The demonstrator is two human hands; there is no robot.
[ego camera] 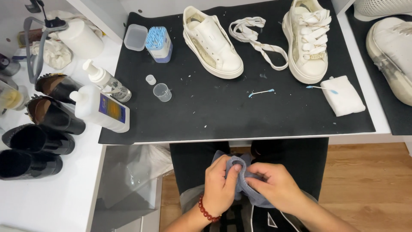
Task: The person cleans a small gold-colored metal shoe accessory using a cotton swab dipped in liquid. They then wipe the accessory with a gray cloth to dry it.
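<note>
Both of my hands are down over my lap, below the table's front edge. My left hand (219, 182), with a red bead bracelet at the wrist, and my right hand (274, 184) are both closed on a grey-blue cloth (240, 168) bunched between them. On the black mat (214, 111) above stand two white sneakers: one without laces (212, 41) and one laced (308, 41). A loose white lace (253, 36) lies between them.
Cotton swabs (261, 92) lie on the mat, one more on a white folded pad (343, 95). A swab box (159, 44), small clear cups (162, 92), white bottles (103, 109) and black shoes (47, 124) crowd the left side. Another white sneaker (390, 56) sits far right.
</note>
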